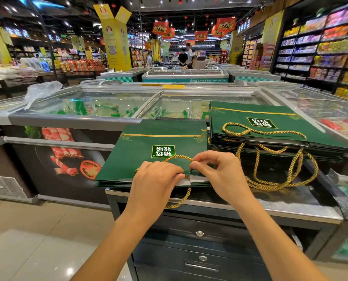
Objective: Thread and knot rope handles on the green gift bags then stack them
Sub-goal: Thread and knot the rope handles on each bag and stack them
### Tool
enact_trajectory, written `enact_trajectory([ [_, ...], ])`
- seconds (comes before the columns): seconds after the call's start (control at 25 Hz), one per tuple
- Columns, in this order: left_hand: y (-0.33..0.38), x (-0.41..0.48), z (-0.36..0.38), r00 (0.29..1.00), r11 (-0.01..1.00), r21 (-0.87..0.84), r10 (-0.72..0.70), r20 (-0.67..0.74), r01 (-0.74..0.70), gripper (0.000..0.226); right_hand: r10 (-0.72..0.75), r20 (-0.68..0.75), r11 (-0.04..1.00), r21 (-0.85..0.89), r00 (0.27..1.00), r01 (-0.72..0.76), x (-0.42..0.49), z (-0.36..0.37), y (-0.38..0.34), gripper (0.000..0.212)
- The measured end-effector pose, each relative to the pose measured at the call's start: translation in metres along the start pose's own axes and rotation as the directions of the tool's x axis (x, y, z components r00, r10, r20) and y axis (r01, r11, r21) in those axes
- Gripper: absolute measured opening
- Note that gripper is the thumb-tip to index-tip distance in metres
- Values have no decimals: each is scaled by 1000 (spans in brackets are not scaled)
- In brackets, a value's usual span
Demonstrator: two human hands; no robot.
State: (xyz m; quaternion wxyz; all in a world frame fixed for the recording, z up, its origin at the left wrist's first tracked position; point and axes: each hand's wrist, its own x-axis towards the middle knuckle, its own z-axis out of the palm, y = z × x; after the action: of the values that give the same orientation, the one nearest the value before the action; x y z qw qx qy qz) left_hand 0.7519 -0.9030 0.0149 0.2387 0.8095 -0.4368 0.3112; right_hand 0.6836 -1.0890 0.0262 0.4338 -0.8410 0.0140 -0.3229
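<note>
Currently threading. Left hand [157, 180] grips the near edge of the green gift bag [144, 147], which lies flat with its left corner overhanging the counter [270, 211]. Right hand [217, 171] pinches the gold rope [179, 157] tip at the hole. Next likely: feed tip through, knot underneath. Finished stack [260, 116] sits just right, with open room above it.

Dark green gift bag [148, 142] with a thin gold stripe and white lettering; twisted gold rope [179, 158]; grey steel bench [250, 207].
</note>
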Motion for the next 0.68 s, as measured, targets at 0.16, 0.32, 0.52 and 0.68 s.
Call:
enact_trajectory([
  [0.16, 1, -2, -1, 1000, 1000, -12, -2, -26, 2, 31, 11, 32, 1000, 20, 999, -11, 1, -1, 0, 9],
  [0.32, 0, -3, 0, 999, 1000, 7, 10, -49, -10, 31, 55, 78, 997, 48, 995, -59, 0, 0, 2, 13],
  [0.52, 2, -4, 2, 998, 1000, 22, 5, -66, -4, 31, 8, 152, 1000, 8, 988, -9, -4, -3, 11, 11],
  [0.68, 4, -6, 2, 994, 999, -8, -36, -107, 36, 24, -57, 258, 998, 37, 965, 49, -11, -11, 17, 20],
])
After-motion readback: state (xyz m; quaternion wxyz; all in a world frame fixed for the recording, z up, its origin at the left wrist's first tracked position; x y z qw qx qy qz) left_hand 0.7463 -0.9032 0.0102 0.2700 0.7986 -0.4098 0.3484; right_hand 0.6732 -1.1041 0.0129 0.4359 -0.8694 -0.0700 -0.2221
